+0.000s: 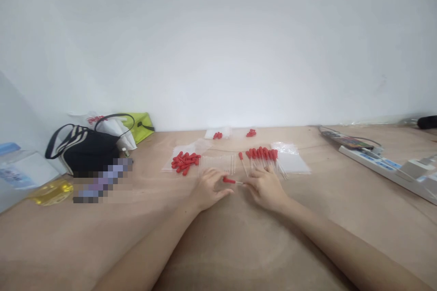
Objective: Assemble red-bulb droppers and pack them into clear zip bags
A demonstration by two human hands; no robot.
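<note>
While your right hand [268, 187] pinches the bare end of a thin, pale tube with a red, soft-looking cap [229, 180], your left hand [208, 188] has its thumb and fingers spread around the red end; you can't tell whether a fingertip touches it. The tube lies nearly level between your hands, over the brown wooden table [221, 245]. If you squeeze or bend it too hard, it might snap; if your right fingers go loose, it might drop and roll.

You have room to pull back between your forearms, but the table's near edge is out of sight. Just past your left fingers lies a row of thin, clear tubes [216, 163], and a careless sweep could mix them up. To their left sits a heap of shiny red caps [184, 162]. Past your right hand is a row of pale sticks with red tops [262, 153]; a knuckle could knock them crooked. Farther off, two little heaps of red caps [217, 136] lie near the back edge, where the white wall [218, 54] blocks a longer reach.
</note>
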